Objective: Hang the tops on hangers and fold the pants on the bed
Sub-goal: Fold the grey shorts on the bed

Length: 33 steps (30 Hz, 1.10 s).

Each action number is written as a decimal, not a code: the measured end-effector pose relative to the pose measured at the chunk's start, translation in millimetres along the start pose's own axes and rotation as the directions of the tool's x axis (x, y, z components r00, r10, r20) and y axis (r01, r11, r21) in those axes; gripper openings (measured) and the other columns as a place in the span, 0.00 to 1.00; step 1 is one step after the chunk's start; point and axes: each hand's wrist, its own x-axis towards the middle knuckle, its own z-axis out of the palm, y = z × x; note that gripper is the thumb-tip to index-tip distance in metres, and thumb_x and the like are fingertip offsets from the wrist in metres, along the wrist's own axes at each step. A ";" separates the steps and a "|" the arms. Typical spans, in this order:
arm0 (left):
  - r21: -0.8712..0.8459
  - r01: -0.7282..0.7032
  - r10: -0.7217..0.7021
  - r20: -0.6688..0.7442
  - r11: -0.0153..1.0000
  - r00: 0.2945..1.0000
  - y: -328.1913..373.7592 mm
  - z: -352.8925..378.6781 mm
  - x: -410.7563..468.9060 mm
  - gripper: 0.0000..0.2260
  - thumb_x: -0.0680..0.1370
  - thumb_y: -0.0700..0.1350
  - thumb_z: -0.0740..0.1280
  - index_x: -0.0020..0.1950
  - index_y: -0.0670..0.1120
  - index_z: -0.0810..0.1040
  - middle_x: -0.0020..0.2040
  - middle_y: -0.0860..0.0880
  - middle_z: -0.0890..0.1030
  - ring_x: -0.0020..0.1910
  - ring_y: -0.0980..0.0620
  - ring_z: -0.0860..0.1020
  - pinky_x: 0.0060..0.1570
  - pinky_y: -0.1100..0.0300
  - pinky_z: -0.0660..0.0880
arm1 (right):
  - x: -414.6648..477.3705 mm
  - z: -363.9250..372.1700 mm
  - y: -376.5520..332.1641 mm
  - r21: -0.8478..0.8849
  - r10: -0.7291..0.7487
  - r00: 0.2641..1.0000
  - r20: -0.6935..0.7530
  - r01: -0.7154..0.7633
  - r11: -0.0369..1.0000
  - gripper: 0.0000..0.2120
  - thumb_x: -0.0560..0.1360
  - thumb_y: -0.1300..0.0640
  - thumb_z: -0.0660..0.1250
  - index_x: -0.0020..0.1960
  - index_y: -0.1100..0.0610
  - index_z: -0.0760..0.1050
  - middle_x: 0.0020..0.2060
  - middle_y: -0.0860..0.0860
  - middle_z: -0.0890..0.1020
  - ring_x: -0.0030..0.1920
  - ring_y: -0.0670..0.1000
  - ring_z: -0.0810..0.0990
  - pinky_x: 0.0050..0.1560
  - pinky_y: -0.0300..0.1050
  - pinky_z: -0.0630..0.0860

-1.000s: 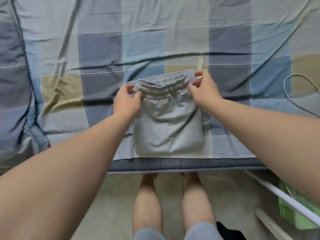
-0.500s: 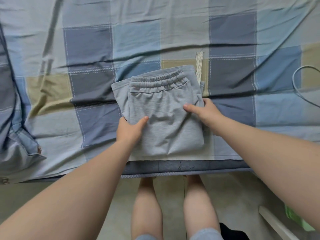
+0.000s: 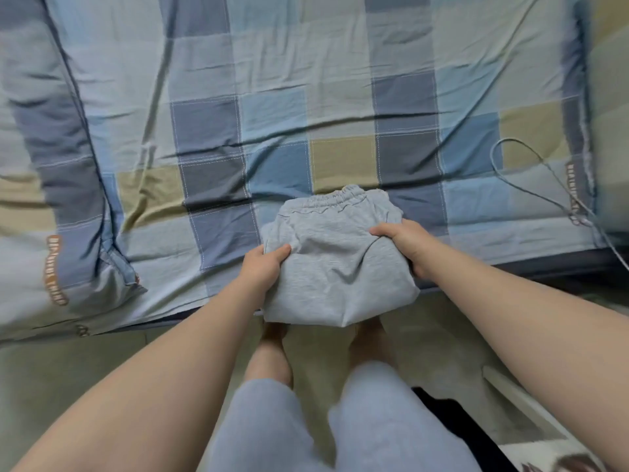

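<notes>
The folded grey pants (image 3: 335, 264) form a compact bundle with the elastic waistband at the far end. The bundle is lifted off the bed (image 3: 306, 97) and hangs over the bed's front edge, its lower part above the floor. My left hand (image 3: 267, 264) grips the bundle's left side, thumb on top. My right hand (image 3: 405, 245) grips its right side, fingers curled over the fabric. No tops or hangers are in view.
The bed carries a blue, grey and tan checked sheet. A thin grey cable (image 3: 531, 165) loops over its right side. A rolled checked quilt edge (image 3: 68, 165) lies at the left. My legs stand below, with a dark object (image 3: 452, 417) on the floor to the right.
My hands went from the waistband to the sides of the folded pants, gripped them and lifted the bundle toward me, off the sheet. The view shifted back from the bed.
</notes>
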 end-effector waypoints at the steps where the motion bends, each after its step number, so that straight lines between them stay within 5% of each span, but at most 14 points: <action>1: 0.010 -0.013 0.013 0.020 1.000 1.000 2.5 -5.5 -18.5 0.15 0.78 0.52 0.72 0.61 0.46 0.79 0.55 0.47 0.84 0.52 0.44 0.82 0.60 0.45 0.78 | -22.9 -0.7 1.7 0.033 -0.005 1.000 -0.025 0.006 0.999 0.10 0.72 0.58 0.74 0.52 0.52 0.79 0.51 0.53 0.85 0.51 0.56 0.83 0.49 0.49 0.79; 6: 0.073 -0.131 0.122 0.117 0.989 0.986 16.2 -36.4 -103.3 0.15 0.77 0.53 0.73 0.61 0.48 0.81 0.55 0.48 0.85 0.53 0.45 0.83 0.59 0.45 0.79 | -137.9 3.2 14.8 0.253 -0.043 0.989 -0.140 0.077 0.964 0.15 0.73 0.58 0.73 0.59 0.55 0.80 0.52 0.54 0.85 0.51 0.56 0.83 0.45 0.47 0.78; 10: 0.144 -0.265 0.230 0.224 0.953 0.947 33.4 -53.9 -163.0 0.11 0.77 0.53 0.73 0.56 0.50 0.81 0.53 0.51 0.85 0.52 0.49 0.83 0.49 0.53 0.79 | -229.7 1.0 32.2 0.397 -0.120 0.958 -0.261 0.219 0.891 0.07 0.73 0.59 0.74 0.51 0.52 0.82 0.45 0.48 0.87 0.43 0.50 0.87 0.37 0.42 0.80; 15: 0.267 -0.473 0.343 0.414 0.839 0.843 51.9 -47.1 -235.5 0.12 0.77 0.53 0.73 0.57 0.50 0.82 0.54 0.51 0.85 0.54 0.49 0.83 0.61 0.46 0.78 | -330.3 -12.5 67.7 0.529 -0.157 0.890 -0.429 0.388 0.755 0.11 0.75 0.61 0.72 0.57 0.55 0.82 0.50 0.53 0.87 0.51 0.54 0.86 0.50 0.49 0.81; 22: 0.340 -0.738 0.360 0.707 0.582 0.609 43.8 11.3 -328.8 0.17 0.75 0.56 0.74 0.63 0.56 0.79 0.57 0.55 0.84 0.57 0.50 0.82 0.62 0.48 0.77 | -452.0 -28.7 157.9 0.569 -0.062 0.714 -0.697 0.603 0.559 0.11 0.73 0.60 0.74 0.56 0.54 0.82 0.48 0.50 0.88 0.48 0.52 0.87 0.43 0.45 0.80; 26: 0.250 -0.850 0.305 0.856 0.463 0.418 7.6 55.6 -389.3 0.10 0.75 0.56 0.73 0.55 0.65 0.80 0.52 0.63 0.84 0.54 0.58 0.83 0.54 0.59 0.78 | -518.9 -30.4 232.7 0.547 0.037 0.600 -0.799 0.699 0.460 0.12 0.73 0.59 0.75 0.55 0.54 0.82 0.48 0.51 0.88 0.48 0.52 0.87 0.47 0.49 0.79; 30: 0.136 -0.921 0.249 0.939 0.364 0.237 -57.2 98.6 -455.7 0.15 0.72 0.58 0.72 0.58 0.60 0.82 0.54 0.59 0.85 0.56 0.56 0.82 0.59 0.53 0.78 | -586.5 -26.5 322.1 0.481 0.147 0.463 -0.874 0.783 0.395 0.09 0.73 0.59 0.75 0.53 0.52 0.83 0.47 0.51 0.88 0.47 0.52 0.87 0.48 0.49 0.79; 33: 0.018 -0.946 0.173 0.982 0.325 0.078 -119.9 122.8 -508.0 0.11 0.74 0.53 0.71 0.56 0.62 0.82 0.55 0.58 0.85 0.55 0.58 0.83 0.53 0.61 0.78 | -637.1 -16.6 396.0 0.431 0.206 0.381 -0.901 0.834 0.344 0.08 0.73 0.60 0.73 0.50 0.51 0.85 0.48 0.52 0.88 0.48 0.53 0.87 0.47 0.48 0.78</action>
